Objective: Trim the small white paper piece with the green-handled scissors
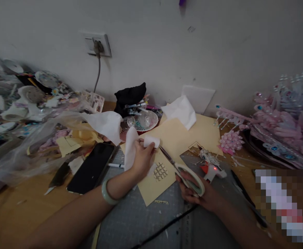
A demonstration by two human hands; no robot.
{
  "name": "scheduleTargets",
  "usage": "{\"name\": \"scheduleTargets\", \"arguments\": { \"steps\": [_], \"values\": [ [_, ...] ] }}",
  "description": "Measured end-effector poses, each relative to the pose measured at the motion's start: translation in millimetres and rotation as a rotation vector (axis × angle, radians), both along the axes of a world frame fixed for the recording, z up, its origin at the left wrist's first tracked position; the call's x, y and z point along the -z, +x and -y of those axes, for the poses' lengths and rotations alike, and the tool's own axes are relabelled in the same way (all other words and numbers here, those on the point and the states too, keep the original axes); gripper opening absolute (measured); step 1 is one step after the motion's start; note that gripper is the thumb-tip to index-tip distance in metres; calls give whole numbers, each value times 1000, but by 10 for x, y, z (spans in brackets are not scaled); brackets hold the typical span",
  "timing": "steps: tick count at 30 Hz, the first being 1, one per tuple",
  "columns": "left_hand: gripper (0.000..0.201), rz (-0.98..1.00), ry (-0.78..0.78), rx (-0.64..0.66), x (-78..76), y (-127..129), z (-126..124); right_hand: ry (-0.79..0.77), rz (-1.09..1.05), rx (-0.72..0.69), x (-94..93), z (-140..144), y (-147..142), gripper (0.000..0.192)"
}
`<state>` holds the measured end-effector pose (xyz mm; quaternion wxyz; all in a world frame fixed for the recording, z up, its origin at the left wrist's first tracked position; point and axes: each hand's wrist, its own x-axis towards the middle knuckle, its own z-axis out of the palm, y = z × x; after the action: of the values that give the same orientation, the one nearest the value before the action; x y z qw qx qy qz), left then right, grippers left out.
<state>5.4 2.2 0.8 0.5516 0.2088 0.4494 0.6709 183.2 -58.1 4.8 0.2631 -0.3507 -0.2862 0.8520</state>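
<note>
- Left hand [143,157] up front, its grip pinched on white material [152,141] over the middle of the desk [32,207]; a curled end pokes out past the thumb.
- Over to the right hand [190,193]: grip wrapped around the handles of the scissors [176,166], the blades pointing up and left, their tips just beside that curl. The blades look close together, but I can't tell exactly how they stand.
- Fingertips and steel are near neighbours here! A slip of the scissors, or the left thumb creeping forward, could mean a nick.
- The material looks soft, so I'd say it could fold or slide between the blades if the pinch slackens; a ragged edge would be the price.
- Below lies the yellow card [147,195] with its drawn pattern [161,172]; dip the tips too low and they might score or catch it.
- Watch the right side: a glue gun [214,171] shows a red light near the scissors hand. It may be hot, and an elbow or wrist swinging out could brush it.
- And a black cord [167,226] runs over the cutting mat [120,224] beneath the right forearm; a snag there could jerk whatever it's attached to.
</note>
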Motion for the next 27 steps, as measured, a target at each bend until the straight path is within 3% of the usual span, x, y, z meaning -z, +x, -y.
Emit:
{"name": "scheduleTargets", "arguments": {
  "steps": [3, 6, 19, 27],
  "values": [
    [44, 34, -17, -57, -18, 4, 4, 4, -2, -6, 1, -3, 6, 29],
    [45, 42, 1, -27, -16, -5, 5, 16, -7, -28, 11, -4, 16, 29],
    [11, -35, 10, 90, 73, -20, -12, 27, 22, -22, 23, 1, 23, 30],
    [36, 42, -35, 200, 4, -40, 37, 40, 40, -38, 43, -9, 22, 30]
  ]
}}
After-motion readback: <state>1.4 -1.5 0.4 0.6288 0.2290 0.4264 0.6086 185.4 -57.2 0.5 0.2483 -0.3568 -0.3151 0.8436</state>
